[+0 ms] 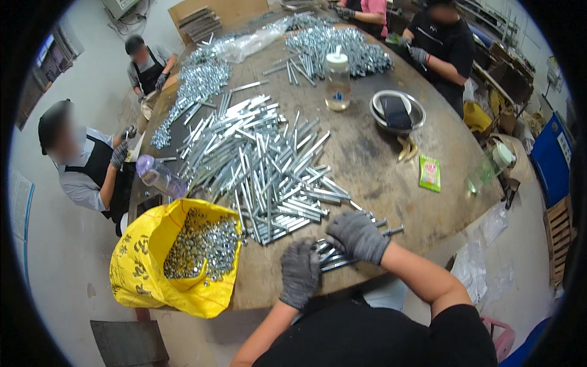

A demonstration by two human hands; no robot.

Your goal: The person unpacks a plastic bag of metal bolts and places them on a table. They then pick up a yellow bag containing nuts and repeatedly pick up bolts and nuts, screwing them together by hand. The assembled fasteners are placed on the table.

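Both my hands wear grey knitted gloves and are at the near edge of the table. My right hand (pixel 358 235) lies over a small row of long silvery bolts (pixel 335 262), its fingers curled down around them. At the left ends of that row is my left hand (pixel 300 272), with fingers bent and pressed together; what they hold is hidden. Just beyond both hands spreads a big heap of long metal bolts (pixel 263 159). To the left of my left hand, a yellow sack (pixel 143 257) gapes wide, with many small shiny nuts (pixel 202 244) inside.
On the worktable (pixel 367 159) stand a lidded clear bottle (pixel 337 85), a purple-capped bottle (pixel 160 176), a metal bowl with a phone (pixel 397 113), a green packet (pixel 430 173) and a greenish bottle (pixel 486 171). More hardware (pixel 336 49) is piled farther back. Several co-workers sit or stand around the table.
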